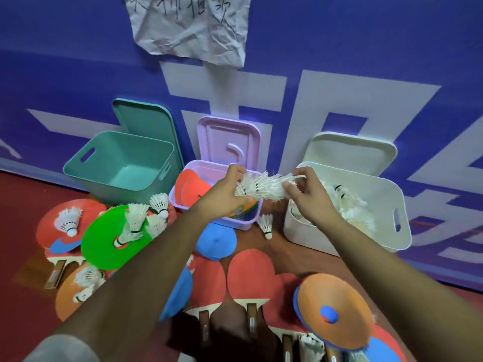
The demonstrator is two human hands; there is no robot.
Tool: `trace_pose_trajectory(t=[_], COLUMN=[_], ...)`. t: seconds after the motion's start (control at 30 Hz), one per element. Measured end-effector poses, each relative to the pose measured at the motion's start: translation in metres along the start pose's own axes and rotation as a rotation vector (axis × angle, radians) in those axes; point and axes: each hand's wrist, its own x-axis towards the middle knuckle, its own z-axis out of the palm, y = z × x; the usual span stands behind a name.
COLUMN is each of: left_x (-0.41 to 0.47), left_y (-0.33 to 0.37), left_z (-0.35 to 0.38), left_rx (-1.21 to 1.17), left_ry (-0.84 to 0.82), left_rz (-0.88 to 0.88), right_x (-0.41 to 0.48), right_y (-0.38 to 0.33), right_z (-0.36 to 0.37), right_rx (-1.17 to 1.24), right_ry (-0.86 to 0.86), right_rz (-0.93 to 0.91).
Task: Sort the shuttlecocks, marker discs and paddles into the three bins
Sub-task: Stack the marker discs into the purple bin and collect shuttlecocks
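Observation:
A stack of white nested shuttlecocks [264, 188] is held level between my left hand [227, 190] and my right hand [308, 194], above the gap between the lilac bin [183, 205] and the white bin [347, 233]. The lilac bin holds marker discs, the white bin holds shuttlecocks, and the teal bin [117, 176] looks empty. Loose shuttlecocks lie on a green disc [104, 244] and a red paddle [52, 226] at the left. One shuttlecock [266, 226] stands between the lilac and white bins. Red paddles [251, 273] lie near me.
An orange disc [337, 299], blue discs [217, 242] and another orange disc [68, 301] are scattered on the red floor. The bin lids lean against a blue wall banner [392, 61] behind. A crumpled paper sign [190, 24] hangs above.

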Motion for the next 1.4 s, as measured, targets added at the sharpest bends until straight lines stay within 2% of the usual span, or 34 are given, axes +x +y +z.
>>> trace_pose_trajectory(t=[0.23,0.33,0.4,0.6,0.73,0.8,0.97,1.07,1.13,1.23,1.3,1.4], left_x=[0.060,0.081,0.092,0.116,0.128,0.132,0.135,0.127,0.116,0.095,0.075,0.032], left_y=[0.031,0.033,0.031,0.015,0.007,0.002,0.001,0.006,0.005,-0.004,-0.014,-0.037], left_z=[0.092,0.126,0.144,0.173,0.179,0.182,0.182,0.169,0.151,0.118,0.095,0.061], left_rx=[0.103,0.246,0.325,0.361,0.389,0.517,0.819,0.669,0.493,0.355,0.297,0.256], left_ry=[-0.049,-0.014,-0.065,-0.152,-0.042,-0.031,-0.216,-0.200,-0.095,0.101,0.179,0.249], left_rz=[0.138,0.106,0.093,0.062,0.120,0.200,0.245,0.225,0.215,0.196,0.198,0.142], right_x=[-0.002,-0.007,-0.007,-0.003,0.006,0.010,0.010,0.008,0.009,0.013,0.017,0.015], right_y=[0.066,0.095,0.113,0.145,0.147,0.151,0.158,0.145,0.130,0.102,0.083,0.052], right_z=[-0.082,-0.102,-0.111,-0.111,-0.101,-0.094,-0.083,-0.086,-0.087,-0.081,-0.068,-0.030], right_rx=[-0.130,-0.208,-0.267,-0.396,-0.381,-0.430,-0.604,-0.633,-0.689,-0.734,-0.676,-0.557], right_ry=[0.035,0.040,0.026,0.001,0.078,0.087,-0.024,0.013,0.024,0.029,0.033,-0.049], right_rz=[0.117,0.155,0.164,0.090,0.051,0.068,0.139,0.138,0.104,0.021,-0.048,-0.151])
